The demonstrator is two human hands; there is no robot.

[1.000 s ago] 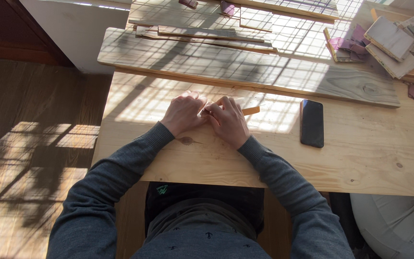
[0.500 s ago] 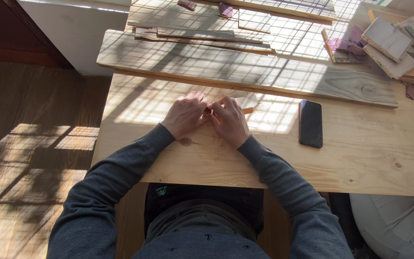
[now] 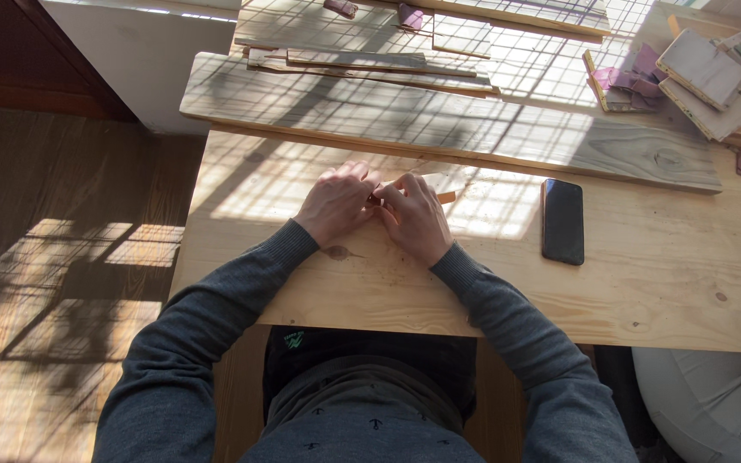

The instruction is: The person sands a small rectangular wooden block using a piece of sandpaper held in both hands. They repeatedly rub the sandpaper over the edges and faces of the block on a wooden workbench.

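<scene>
Both hands rest together on a pale wooden table (image 3: 645, 283). My left hand (image 3: 336, 202) and my right hand (image 3: 418, 216) are closed side by side on a small thin piece of wood (image 3: 444, 197), of which only an orange-brown tip shows past the right hand's fingers. A light flat piece (image 3: 430, 179) lies just beyond the fingers. Most of what the hands grip is hidden under the fingers.
A black phone (image 3: 563, 220) lies flat to the right of the hands. A long grey weathered plank (image 3: 439, 120) runs across the table behind them, with thin strips (image 3: 362, 62) further back. Stacked small boards (image 3: 709, 73) and purple scraps (image 3: 623, 79) sit far right.
The hands have stayed together in nearly the same place. The tip of the small wood piece past the right fingers shows shorter than a second ago.
</scene>
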